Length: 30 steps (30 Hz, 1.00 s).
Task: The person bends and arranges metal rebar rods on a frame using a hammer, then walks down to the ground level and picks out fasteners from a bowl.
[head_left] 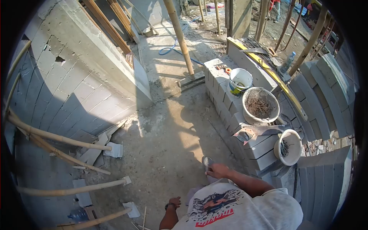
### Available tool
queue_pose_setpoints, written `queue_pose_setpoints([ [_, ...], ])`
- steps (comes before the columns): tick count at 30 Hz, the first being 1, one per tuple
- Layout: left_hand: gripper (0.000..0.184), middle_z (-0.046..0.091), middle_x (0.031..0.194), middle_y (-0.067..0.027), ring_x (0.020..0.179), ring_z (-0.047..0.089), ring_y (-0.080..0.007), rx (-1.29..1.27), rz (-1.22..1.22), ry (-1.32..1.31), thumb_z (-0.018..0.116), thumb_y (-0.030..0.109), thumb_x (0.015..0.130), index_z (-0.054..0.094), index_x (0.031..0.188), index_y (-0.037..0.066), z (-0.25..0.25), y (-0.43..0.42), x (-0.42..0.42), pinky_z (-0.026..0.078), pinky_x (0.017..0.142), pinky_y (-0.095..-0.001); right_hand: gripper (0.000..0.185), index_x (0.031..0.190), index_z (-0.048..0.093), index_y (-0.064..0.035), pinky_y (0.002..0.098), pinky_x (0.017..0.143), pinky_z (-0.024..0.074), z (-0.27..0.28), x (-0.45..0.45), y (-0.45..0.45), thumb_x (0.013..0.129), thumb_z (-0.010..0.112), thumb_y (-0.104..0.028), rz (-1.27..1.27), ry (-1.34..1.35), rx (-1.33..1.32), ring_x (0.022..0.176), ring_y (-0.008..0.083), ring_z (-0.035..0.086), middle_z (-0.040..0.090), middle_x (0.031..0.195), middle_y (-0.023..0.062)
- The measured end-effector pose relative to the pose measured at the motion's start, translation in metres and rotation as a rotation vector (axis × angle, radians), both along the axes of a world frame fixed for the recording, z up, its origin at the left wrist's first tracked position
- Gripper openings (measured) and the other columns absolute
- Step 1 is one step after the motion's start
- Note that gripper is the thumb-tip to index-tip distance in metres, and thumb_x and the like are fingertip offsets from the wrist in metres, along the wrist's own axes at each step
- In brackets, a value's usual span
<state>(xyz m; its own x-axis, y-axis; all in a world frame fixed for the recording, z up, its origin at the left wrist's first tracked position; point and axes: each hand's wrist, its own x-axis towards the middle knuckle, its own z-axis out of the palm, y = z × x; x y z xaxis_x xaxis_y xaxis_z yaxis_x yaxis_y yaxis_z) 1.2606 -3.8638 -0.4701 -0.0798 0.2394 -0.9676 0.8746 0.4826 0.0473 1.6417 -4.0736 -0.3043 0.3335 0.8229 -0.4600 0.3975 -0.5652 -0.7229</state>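
My right hand [217,171] hangs in front of my body with its fingers curled; whether anything is inside them is hidden. Just past it shows a greyish rounded shape [207,161], probably my foot, over the concrete floor [165,153]. Lower down, my left hand [174,201], with a dark band at the wrist, hangs beside my leg, its fingers loosely bent and nothing seen in them. Nearest to my right side is a stack of grey blocks [256,148]. On it lies a handsaw [264,131].
On the blocks stand a white bucket [240,78], a bucket of nails [261,105], a smaller bucket [288,147] and a yellow level [268,71]. Bamboo props [57,134] slant from the left. A bamboo post [179,38] and blue hose [168,50] are ahead.
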Motion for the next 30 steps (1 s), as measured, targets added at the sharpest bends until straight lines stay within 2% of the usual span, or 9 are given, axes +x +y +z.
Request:
queue_pose_setpoints([
  [4, 0.030, 0.065, 0.086, -0.0052, 0.062, 0.061, -0.0167, 0.281, 0.191, -0.339, 0.065, 0.030, 0.091, 0.060, 0.106, 0.003, 0.042, 0.105, 0.079, 0.045, 0.049, -0.0290, 0.036, 0.089, 0.062, -0.0049, 0.0499, 0.073, 0.0486, 0.039, 0.122, 0.136, 0.087, 0.061, -0.041, -0.027, -0.106, 0.117, 0.084, 0.0392, 0.065, 0.067, 0.086, 0.0189],
  [7, 0.029, 0.066, 0.087, -0.0063, 0.066, 0.064, -0.0163, 0.398, 0.296, -0.359, 0.065, 0.028, 0.092, 0.060, 0.105, 0.002, 0.056, 0.174, 0.165, 0.046, 0.047, -0.0267, 0.036, 0.084, 0.060, -0.0045, 0.0498, 0.069, 0.0471, 0.070, 0.203, 0.231, 0.088, 0.062, -0.041, -0.076, -0.132, 0.214, 0.078, 0.0387, 0.064, 0.065, 0.080, 0.0182],
  [8, 0.032, 0.068, 0.092, -0.0076, 0.070, 0.066, -0.0178, 0.347, 0.310, -0.389, 0.065, 0.030, 0.092, 0.060, 0.109, 0.002, 0.050, 0.199, 0.189, 0.049, 0.051, -0.0301, 0.037, 0.083, 0.060, -0.0043, 0.0497, 0.069, 0.0469, 0.073, 0.227, 0.262, 0.088, 0.062, -0.041, -0.104, -0.131, 0.246, 0.077, 0.0386, 0.064, 0.065, 0.079, 0.0180],
  [14, 0.043, 0.068, 0.100, -0.0090, 0.076, 0.067, -0.0196, 0.288, -0.055, -0.347, 0.067, 0.029, 0.089, 0.059, 0.122, 0.004, 0.019, 0.361, 0.355, 0.053, 0.057, -0.0331, 0.036, 0.087, 0.060, -0.0056, 0.0477, 0.070, 0.0470, -0.004, 0.338, 0.421, 0.090, 0.060, -0.041, -0.204, -0.024, 0.269, 0.078, 0.0367, 0.063, 0.064, 0.081, 0.0165],
  [18, 0.050, 0.070, 0.100, -0.0106, 0.081, 0.067, -0.0189, 0.372, -0.144, -0.396, 0.069, 0.030, 0.088, 0.058, 0.125, -0.001, 0.011, 0.503, 0.470, 0.054, 0.065, -0.0337, 0.038, 0.087, 0.061, -0.0045, 0.0465, 0.070, 0.0475, 0.001, 0.400, 0.503, 0.090, 0.060, -0.042, -0.136, 0.031, 0.111, 0.078, 0.0360, 0.063, 0.065, 0.081, 0.0161],
  [22, 0.049, 0.071, 0.098, -0.0114, 0.087, 0.067, -0.0196, 0.681, -0.450, -0.619, 0.070, 0.032, 0.087, 0.060, 0.119, -0.003, 0.064, 0.631, 0.629, 0.052, 0.080, -0.0341, 0.039, 0.084, 0.062, -0.0027, 0.0451, 0.069, 0.0479, 0.027, 0.490, 0.585, 0.089, 0.064, -0.041, -0.174, 0.049, 0.169, 0.076, 0.0339, 0.064, 0.066, 0.079, 0.0153],
  [25, 0.048, 0.070, 0.103, -0.0132, 0.094, 0.067, -0.0216, 0.688, -0.480, -0.776, 0.069, 0.033, 0.089, 0.060, 0.122, -0.002, 0.131, 0.686, 0.774, 0.051, 0.087, -0.0354, 0.037, 0.083, 0.063, -0.0020, 0.0435, 0.068, 0.0481, 0.019, 0.575, 0.653, 0.088, 0.066, -0.039, -0.355, 0.033, 0.211, 0.074, 0.0319, 0.064, 0.066, 0.077, 0.0149],
  [27, 0.048, 0.070, 0.105, -0.0141, 0.097, 0.066, -0.0222, 0.672, -0.487, -0.854, 0.068, 0.033, 0.090, 0.060, 0.123, -0.001, 0.140, 0.716, 0.854, 0.051, 0.088, -0.0358, 0.035, 0.084, 0.063, -0.0023, 0.0422, 0.068, 0.0484, 0.007, 0.638, 0.696, 0.088, 0.066, -0.037, -0.438, 0.058, 0.220, 0.072, 0.0309, 0.064, 0.066, 0.076, 0.0148],
  [30, 0.047, 0.069, 0.110, -0.0162, 0.098, 0.067, -0.0242, 0.615, -0.503, -0.881, 0.068, 0.033, 0.090, 0.060, 0.123, 0.000, 0.147, 0.747, 0.964, 0.051, 0.089, -0.0364, 0.040, 0.088, 0.065, -0.0035, 0.0437, 0.074, 0.0505, -0.023, 0.737, 0.763, 0.087, 0.064, -0.043, -0.481, 0.121, 0.148, 0.082, 0.0317, 0.067, 0.068, 0.083, 0.0155],
])
